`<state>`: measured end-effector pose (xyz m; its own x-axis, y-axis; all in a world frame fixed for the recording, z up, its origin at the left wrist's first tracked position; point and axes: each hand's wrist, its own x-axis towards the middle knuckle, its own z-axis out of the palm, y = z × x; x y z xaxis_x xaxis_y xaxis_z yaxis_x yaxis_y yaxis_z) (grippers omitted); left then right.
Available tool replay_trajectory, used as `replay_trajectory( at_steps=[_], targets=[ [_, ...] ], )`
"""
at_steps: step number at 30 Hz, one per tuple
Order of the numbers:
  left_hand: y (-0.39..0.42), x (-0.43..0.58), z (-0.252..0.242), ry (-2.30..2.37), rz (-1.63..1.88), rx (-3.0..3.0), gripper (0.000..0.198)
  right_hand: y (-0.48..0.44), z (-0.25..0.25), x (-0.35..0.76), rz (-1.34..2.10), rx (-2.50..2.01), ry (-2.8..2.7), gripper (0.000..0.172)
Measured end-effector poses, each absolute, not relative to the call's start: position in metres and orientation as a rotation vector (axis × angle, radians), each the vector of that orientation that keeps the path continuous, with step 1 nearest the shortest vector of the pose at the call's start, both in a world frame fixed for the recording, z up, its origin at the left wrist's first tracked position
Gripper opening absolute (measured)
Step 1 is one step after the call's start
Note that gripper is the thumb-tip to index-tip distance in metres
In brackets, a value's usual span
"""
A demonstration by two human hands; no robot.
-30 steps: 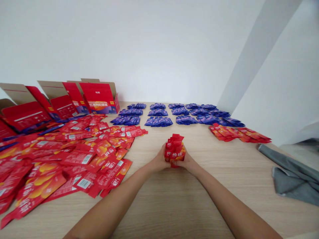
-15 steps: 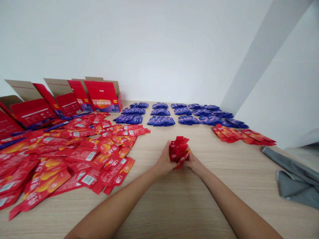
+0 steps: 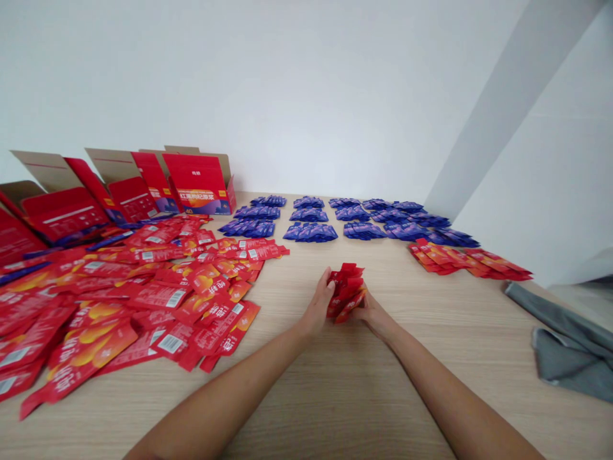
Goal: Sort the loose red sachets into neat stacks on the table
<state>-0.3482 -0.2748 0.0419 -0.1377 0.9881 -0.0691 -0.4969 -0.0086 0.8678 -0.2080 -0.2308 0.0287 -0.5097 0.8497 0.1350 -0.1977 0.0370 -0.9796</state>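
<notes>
A small bundle of red sachets (image 3: 345, 291) stands upright between my hands, above the middle of the wooden table. My left hand (image 3: 317, 310) lies along the bundle's left side, its fingers pressed to the edges. From the right, my right hand (image 3: 376, 314) grips the same bundle, with the thumb in front and the other fingers mostly hidden behind it. To the left spreads a loose heap of red sachets (image 3: 158, 294). Fanned stacks of red sachets (image 3: 472, 260) lie to the right.
Rows of blue-purple sachet stacks (image 3: 310, 231) lie along the back by the white wall. Opened red cartons (image 3: 198, 185) stand at the back left, with some blue sachets near them. A folded grey cloth (image 3: 572, 358) lies at the right edge of the table (image 3: 306, 409).
My left hand has shifted slightly left and its thumb has moved up off the bundle's lower front. The bundle and my right hand stay nearly in place.
</notes>
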Motion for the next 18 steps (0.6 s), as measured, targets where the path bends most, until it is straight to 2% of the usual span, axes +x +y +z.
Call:
replay_trajectory(
  at_steps=[8, 18],
  targets=[
    [-0.280, -0.352, 0.034, 0.868, 1.457, 0.997, 0.079, -0.228, 0.025, -0.208, 1.638, -0.687, -1.528, 0.064],
    [-0.277, -0.352, 0.027, 0.827, 1.427, 1.082, 0.090, -0.224, 0.019, -0.207, 1.578, -0.674, -1.582, 0.062]
  ],
)
